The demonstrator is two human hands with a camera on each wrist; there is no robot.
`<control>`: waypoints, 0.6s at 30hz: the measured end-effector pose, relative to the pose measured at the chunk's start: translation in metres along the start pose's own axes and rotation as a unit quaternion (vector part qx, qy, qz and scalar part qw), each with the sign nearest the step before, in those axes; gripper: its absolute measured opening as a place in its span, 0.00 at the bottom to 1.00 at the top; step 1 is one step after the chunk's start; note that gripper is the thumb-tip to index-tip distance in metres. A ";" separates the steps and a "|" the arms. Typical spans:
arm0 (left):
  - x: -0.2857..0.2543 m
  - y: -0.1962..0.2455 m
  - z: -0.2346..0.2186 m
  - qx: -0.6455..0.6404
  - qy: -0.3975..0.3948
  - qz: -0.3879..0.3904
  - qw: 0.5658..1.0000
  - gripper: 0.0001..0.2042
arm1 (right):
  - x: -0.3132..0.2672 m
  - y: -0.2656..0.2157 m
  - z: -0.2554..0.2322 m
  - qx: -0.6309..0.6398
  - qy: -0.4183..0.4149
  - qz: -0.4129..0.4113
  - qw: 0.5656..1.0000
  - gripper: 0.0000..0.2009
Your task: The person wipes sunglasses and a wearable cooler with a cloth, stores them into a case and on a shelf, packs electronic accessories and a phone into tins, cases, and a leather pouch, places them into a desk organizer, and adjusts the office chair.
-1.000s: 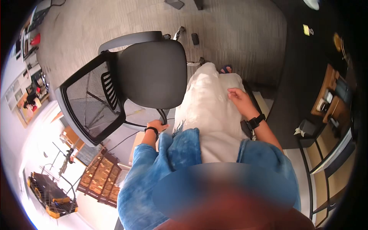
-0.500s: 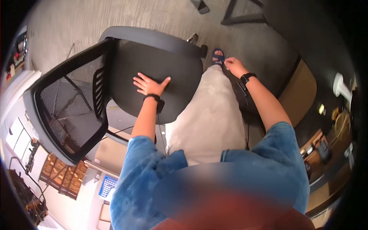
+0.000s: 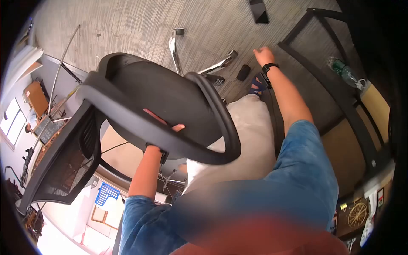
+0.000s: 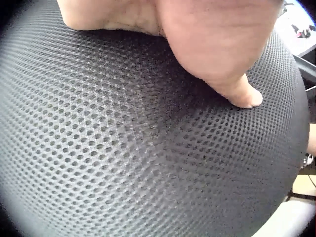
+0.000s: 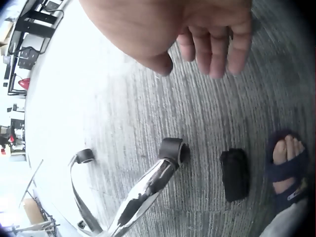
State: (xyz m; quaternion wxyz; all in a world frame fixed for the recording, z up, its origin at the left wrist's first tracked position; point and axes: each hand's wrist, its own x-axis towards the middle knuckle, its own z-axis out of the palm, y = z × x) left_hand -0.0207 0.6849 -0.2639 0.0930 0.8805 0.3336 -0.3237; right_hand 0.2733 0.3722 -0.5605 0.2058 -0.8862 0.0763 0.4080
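A black office chair with a mesh-covered seat point(image 3: 148, 85) stands left of the person's legs. On that seat presses the left hand point(image 4: 217, 39), its thumb stretched out against the dark mesh point(image 4: 98, 138); in the head view an armrest point(image 3: 127, 117) crosses over this hand and hides most of it. The right hand point(image 3: 264, 56) hangs in the air over the carpet, holding nothing. Seen from the right wrist, the right hand point(image 5: 182, 34) has its fingers loosely bent.
Chrome chair legs with casters point(image 5: 173, 150) stand on the carpet. Near the sandaled foot point(image 3: 257, 85) lies a small black object point(image 3: 243, 72). A phone-like dark slab point(image 3: 259, 12) lies farther off. At the right are a black frame point(image 3: 323, 80) and a green-tinted bottle point(image 3: 343, 71).
The chair has turned and its armrest has swung across the left forearm. The left hand went from the chair's edge to its seat. The right hand has moved forward, away from the legs.
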 end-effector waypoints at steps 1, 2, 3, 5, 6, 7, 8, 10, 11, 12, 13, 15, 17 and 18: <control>0.001 -0.005 -0.002 0.054 0.011 0.002 0.998 0.82 | 0.009 0.008 0.017 -0.042 -0.052 0.040 0.997 0.31; 0.004 -0.006 0.000 0.106 0.023 0.005 0.994 0.82 | 0.011 0.019 0.040 -0.039 -0.071 0.053 0.995 0.33; 0.007 -0.004 0.000 0.133 0.024 0.002 0.991 0.82 | 0.012 0.033 0.067 -0.036 -0.088 0.063 0.993 0.35; 0.011 -0.015 0.006 0.117 0.035 0.032 0.992 0.83 | 0.014 0.068 0.132 -0.042 -0.076 0.091 0.992 0.40; 0.012 -0.017 0.006 0.114 0.045 0.045 0.991 0.83 | -0.001 0.060 0.139 -0.042 -0.072 0.147 0.986 0.45; 0.012 -0.018 0.007 0.116 0.047 0.049 0.991 0.84 | -0.010 0.053 0.140 -0.025 -0.078 0.177 0.981 0.45; 0.013 -0.018 0.007 0.125 0.047 0.050 0.990 0.84 | -0.019 0.046 0.140 -0.009 -0.086 0.208 0.974 0.46; 0.012 -0.019 0.005 0.114 0.034 0.036 0.992 0.85 | -0.027 0.045 0.143 -0.001 -0.078 0.197 0.977 0.45; 0.013 -0.020 0.003 0.096 0.041 0.045 0.994 0.84 | -0.016 0.067 0.169 0.001 -0.056 0.198 0.979 0.44; 0.016 -0.021 0.003 0.098 0.046 0.047 0.993 0.84 | -0.020 0.060 0.157 0.008 -0.066 0.207 0.976 0.42; 0.015 -0.021 0.003 0.109 0.049 0.049 0.992 0.84 | -0.026 0.053 0.145 0.004 -0.065 0.193 0.979 0.39; 0.013 -0.022 0.006 0.110 0.048 0.059 0.991 0.84 | -0.040 0.052 0.129 0.054 -0.042 0.164 0.984 0.34; 0.017 -0.024 0.006 0.089 0.063 0.061 0.992 0.81 | -0.047 0.063 0.112 0.345 -0.095 0.182 0.916 0.29; 0.014 -0.019 0.000 0.073 0.092 0.097 0.988 0.76 | -0.051 0.076 0.107 0.558 -0.167 0.201 0.787 0.28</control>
